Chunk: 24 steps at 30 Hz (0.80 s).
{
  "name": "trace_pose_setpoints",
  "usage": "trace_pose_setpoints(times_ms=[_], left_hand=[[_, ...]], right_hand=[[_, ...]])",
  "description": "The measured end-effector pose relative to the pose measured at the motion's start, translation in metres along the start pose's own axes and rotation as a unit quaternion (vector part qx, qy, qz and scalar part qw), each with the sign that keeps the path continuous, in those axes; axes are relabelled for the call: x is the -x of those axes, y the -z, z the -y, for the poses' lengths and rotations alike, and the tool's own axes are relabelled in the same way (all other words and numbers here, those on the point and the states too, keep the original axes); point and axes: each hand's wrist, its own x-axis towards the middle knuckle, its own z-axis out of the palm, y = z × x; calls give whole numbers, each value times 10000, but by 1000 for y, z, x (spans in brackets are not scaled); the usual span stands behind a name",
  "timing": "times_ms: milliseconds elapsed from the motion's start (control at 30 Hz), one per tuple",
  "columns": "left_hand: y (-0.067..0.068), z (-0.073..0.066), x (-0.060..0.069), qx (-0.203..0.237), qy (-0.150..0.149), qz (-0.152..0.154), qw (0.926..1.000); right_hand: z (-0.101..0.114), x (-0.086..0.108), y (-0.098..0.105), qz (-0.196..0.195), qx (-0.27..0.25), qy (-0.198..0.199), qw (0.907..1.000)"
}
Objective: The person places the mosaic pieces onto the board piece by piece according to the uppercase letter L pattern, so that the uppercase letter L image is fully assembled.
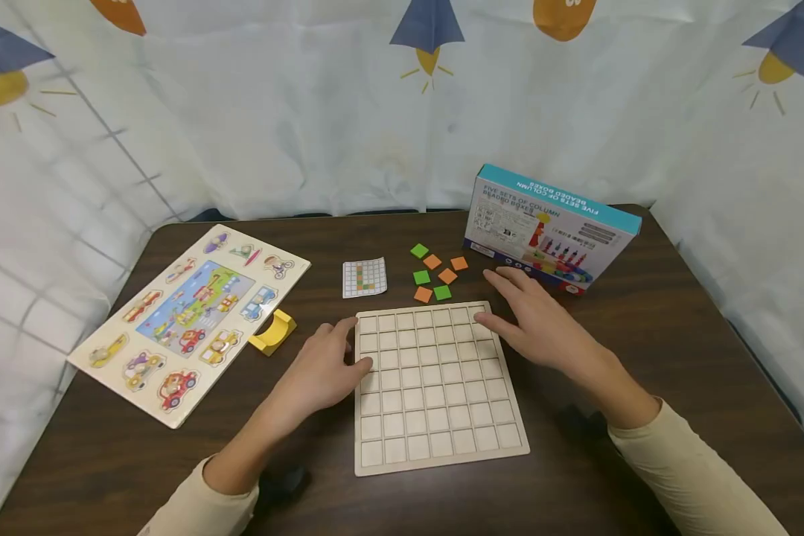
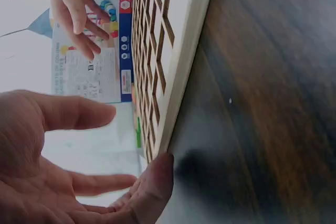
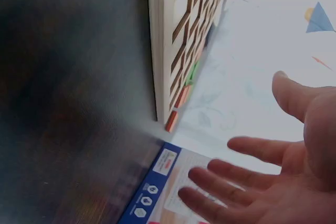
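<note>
Pale wood makes up the square board [image 1: 432,376], which lies flat in the lower middle of the head view, its face cut by grooves into rows of small squares. The left hand [image 1: 324,372] is at its upper left corner, thumb and fingers wide apart; a fingertip seems to touch the edge there, though the left wrist view crowds that spot, and the thumb stands clear of the wood. The right hand [image 1: 539,320] is by the upper right corner, fingers spread and holding nothing; the right wrist view shows it apart from the board.

Just above the board's top edge lie three green tiles [image 1: 421,278] and four orange tiles [image 1: 447,276], loosely scattered. To their left is a small paper card [image 1: 365,278] printed with a grid and a few coloured squares. A box [image 1: 552,231] with a blue top stands on edge at upper right, behind the right hand. At left, a picture puzzle [image 1: 194,305] lies slantwise, with a yellow block [image 1: 275,333] at its right edge. The dark brown table [image 1: 670,320] carries everything, and a white curtain [image 1: 308,112] with printed lamps fills the top.
</note>
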Motion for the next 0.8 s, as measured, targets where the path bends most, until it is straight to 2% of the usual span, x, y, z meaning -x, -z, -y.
trace_pose_setpoints(times_ms=[167,300,367,567,800], left_hand=[[0,3,-9,442,236,218,9985],[-1,6,-13,1048,440,348,9929],[-1,7,-14,1217,488,347,9908],[-2,6,-15,1346,563,255,9890],[-3,5,-16,1462,620,216,9871]], right_hand=[[-5,-22,0,106,-177,309,9993],[-10,-42,-1,202,-323,478,9981],[-12,-54,0,207,-425,486,9977],[-15,-88,4,138,-428,405,9982],[-17,-109,0,245,-264,311,9989]])
